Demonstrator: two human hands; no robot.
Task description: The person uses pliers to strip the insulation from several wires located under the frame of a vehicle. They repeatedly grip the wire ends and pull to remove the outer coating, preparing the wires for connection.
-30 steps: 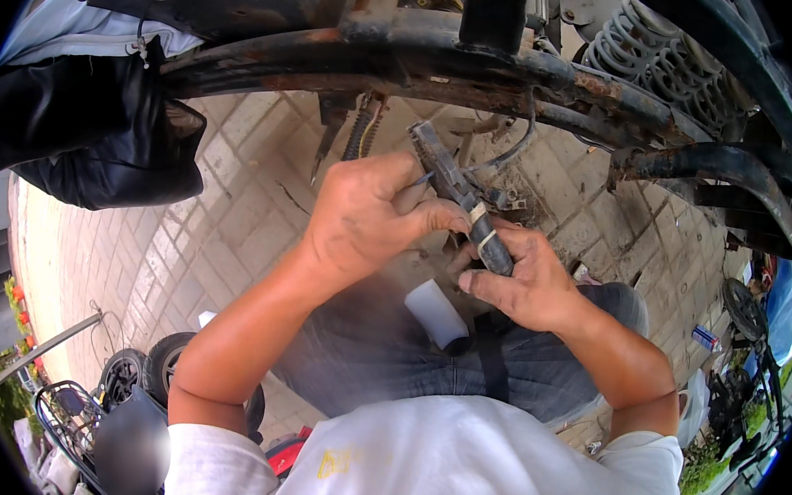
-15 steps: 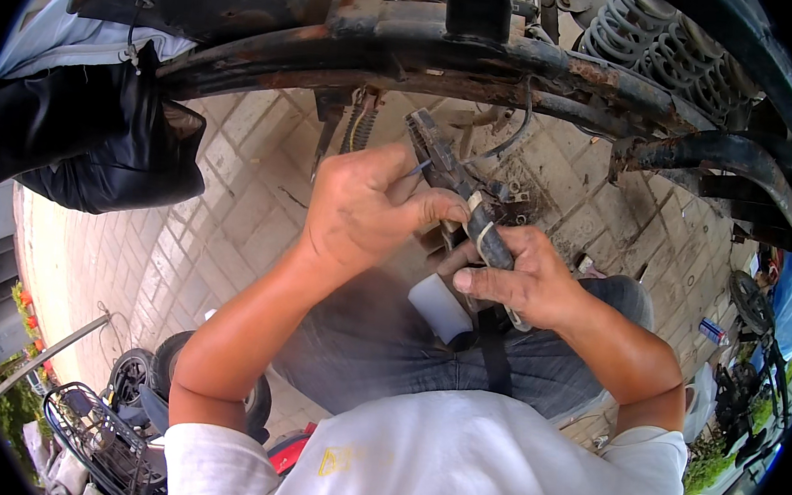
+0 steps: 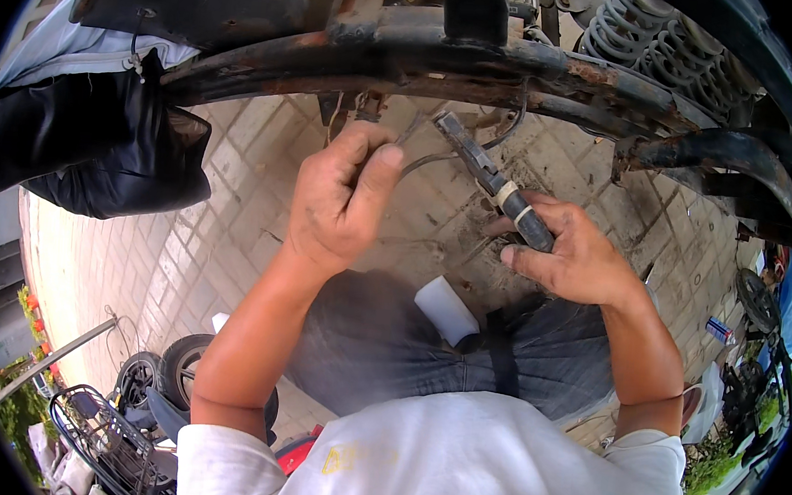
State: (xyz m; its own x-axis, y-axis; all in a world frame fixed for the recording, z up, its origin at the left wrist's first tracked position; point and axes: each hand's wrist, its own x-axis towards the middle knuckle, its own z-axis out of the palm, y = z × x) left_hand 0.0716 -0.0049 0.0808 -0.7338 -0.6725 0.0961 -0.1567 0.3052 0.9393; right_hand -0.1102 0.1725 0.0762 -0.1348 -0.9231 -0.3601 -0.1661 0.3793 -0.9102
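My left hand is closed at the centre left, pinching what looks like a thin wire, with a dark cable curving away behind it. To its right, my right hand grips the handle of a dark, tape-banded clamp-like tool, whose jaw end points up and left toward the rusty black frame tube; some fingers are hidden beneath it. A white cylindrical piece with a dark end lies at my lap, below both hands.
Coil springs sit within the frame at upper right, above a bent tube. A black leather-like bundle hangs at left. Tyres and a wire-basket cart are at lower left on the paving; a bicycle-like wheel is at right.
My left hand has pulled away from the tool, moving up and left with the thin piece. My right hand and the tool have shifted right and slightly up, apart from it.
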